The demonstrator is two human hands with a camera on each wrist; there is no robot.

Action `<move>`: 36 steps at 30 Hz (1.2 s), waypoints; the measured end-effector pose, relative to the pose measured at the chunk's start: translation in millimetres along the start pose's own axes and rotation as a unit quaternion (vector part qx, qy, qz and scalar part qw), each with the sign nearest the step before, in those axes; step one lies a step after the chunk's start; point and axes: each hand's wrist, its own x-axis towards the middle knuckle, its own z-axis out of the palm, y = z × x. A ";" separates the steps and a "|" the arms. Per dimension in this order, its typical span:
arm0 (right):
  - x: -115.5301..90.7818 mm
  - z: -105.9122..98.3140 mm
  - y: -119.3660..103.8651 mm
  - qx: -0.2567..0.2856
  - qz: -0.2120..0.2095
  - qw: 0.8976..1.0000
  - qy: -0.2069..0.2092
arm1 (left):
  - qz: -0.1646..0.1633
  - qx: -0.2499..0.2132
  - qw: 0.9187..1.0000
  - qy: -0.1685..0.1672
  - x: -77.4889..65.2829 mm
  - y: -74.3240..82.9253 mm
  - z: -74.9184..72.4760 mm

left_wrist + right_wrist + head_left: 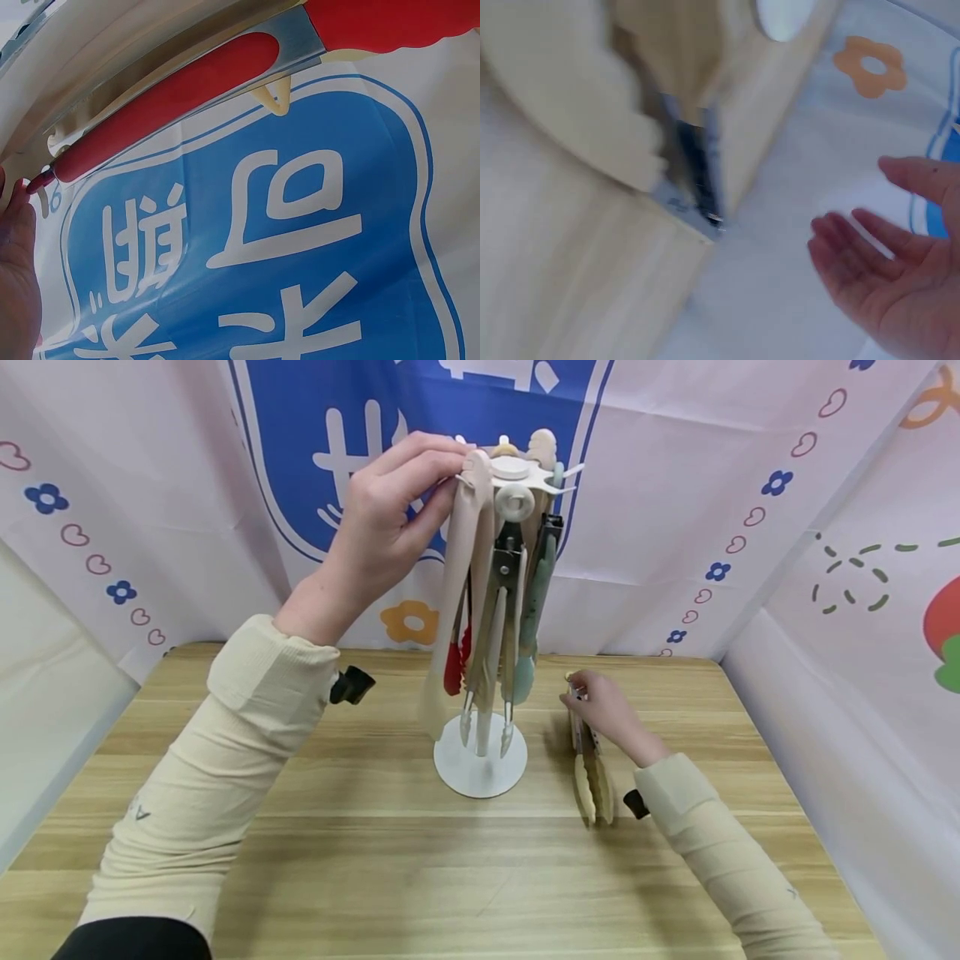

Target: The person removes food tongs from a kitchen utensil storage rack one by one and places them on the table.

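Note:
A white stand (481, 756) holds several hanging kitchen tongs. High on its left side, my left hand (401, 497) has its thumb and fingers curled at the top of the tongs there. In the left wrist view those fingers (16, 225) pinch the narrow end of red-handled tongs (172, 105). Pale beige tongs (457, 568) hang in front. On the table, right of the stand, are cream tongs (592, 781) with scalloped grips. My right hand (607, 706) is at their hinge end; the right wrist view shows its fingers (847, 262) loosely spread, apart from the tongs.
The stand's round white base (480, 781) rests on a wooden table (360, 868). A printed cloth (637, 527) hangs behind the table, and pale panels (840, 727) rise at the sides. Green tongs (536, 602) hang on the stand's right side.

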 end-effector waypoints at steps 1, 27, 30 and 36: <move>1.0 -2.2 -2.6 0.011 -0.010 1.000 -0.001 | 0.000 0.001 1.000 0.000 -0.1 -0.1 0.0; -5.8 -46.6 -66.1 0.126 -0.164 0.970 0.131 | 0.000 0.002 1.000 0.001 0.3 -0.7 1.4; -5.7 -47.8 -70.1 0.142 -0.179 0.961 0.158 | 0.001 0.002 1.000 0.001 0.1 -0.8 1.6; -4.6 -52.8 -80.9 0.174 -0.206 0.943 0.193 | -0.005 0.002 1.000 0.001 0.1 -0.3 1.5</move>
